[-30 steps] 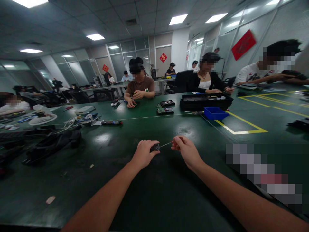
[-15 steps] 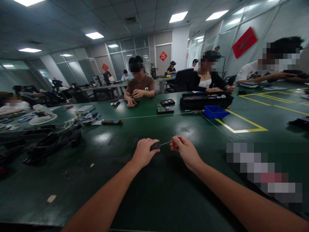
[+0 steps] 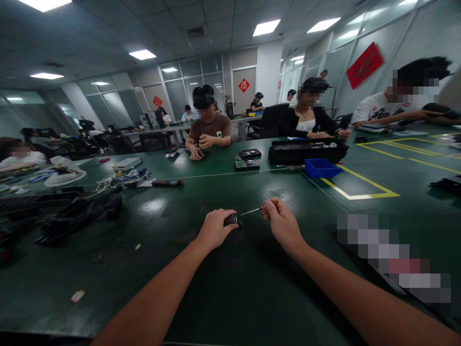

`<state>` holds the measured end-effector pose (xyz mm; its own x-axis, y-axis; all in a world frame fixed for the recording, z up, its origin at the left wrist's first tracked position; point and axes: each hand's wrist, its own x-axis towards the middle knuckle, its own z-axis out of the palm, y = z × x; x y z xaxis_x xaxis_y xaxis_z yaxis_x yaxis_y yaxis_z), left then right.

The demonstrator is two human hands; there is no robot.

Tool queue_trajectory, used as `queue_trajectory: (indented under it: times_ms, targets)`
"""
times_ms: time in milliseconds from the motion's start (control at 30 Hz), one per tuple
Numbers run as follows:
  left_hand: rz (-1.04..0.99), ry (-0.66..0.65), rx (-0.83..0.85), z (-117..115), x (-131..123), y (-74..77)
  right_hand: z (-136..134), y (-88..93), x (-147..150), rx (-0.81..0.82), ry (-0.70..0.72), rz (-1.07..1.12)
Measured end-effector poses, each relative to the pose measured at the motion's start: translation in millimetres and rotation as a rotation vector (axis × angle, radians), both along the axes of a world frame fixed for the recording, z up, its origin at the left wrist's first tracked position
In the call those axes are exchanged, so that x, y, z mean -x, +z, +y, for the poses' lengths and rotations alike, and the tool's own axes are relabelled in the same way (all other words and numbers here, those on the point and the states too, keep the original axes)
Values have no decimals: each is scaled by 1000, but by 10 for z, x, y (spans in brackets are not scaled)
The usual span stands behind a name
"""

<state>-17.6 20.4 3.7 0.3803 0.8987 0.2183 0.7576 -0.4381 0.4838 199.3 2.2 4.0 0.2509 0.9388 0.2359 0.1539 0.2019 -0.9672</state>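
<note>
Near the middle of the green table, my left hand [image 3: 217, 228] is closed around a short dark cylinder [image 3: 230, 219] whose round end faces right. My fingers cover most of it, so its exact kind does not show. My right hand [image 3: 283, 222] pinches the reddish handle of a thin screwdriver [image 3: 252, 211]. The metal shaft points left, and its tip sits just off the cylinder's end. A small dark bit [image 3: 240, 223] shows right beside the cylinder, too small to name.
A blue bin [image 3: 322, 168] and a long black casing [image 3: 308, 151] stand across the table [image 3: 223, 298]. Circuit-board parts [image 3: 247, 165] lie left of them. Cables and black parts [image 3: 84, 216] fill the left side. A co-worker in brown [image 3: 211, 129] sits opposite.
My right hand has drawn the screwdriver a little to the right, and its tip has come away from the cylinder. My left hand stays almost in place.
</note>
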Motion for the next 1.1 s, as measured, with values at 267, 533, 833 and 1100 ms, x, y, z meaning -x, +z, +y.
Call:
queue_trajectory:
  times_ms: [267, 533, 833, 1100]
  targets:
    - [-156, 57, 30, -17, -3, 63, -52, 93, 0, -27, -4, -10]
    - [-149, 25, 126, -46, 19, 168, -94, 146, -35, -51, -2, -20]
    - [226, -32, 68, 41, -170, 73, -88, 157, -16, -86, -7, 6]
    - [49, -50, 128, 216, -112, 98, -77, 146, -30, -86, 2, 5]
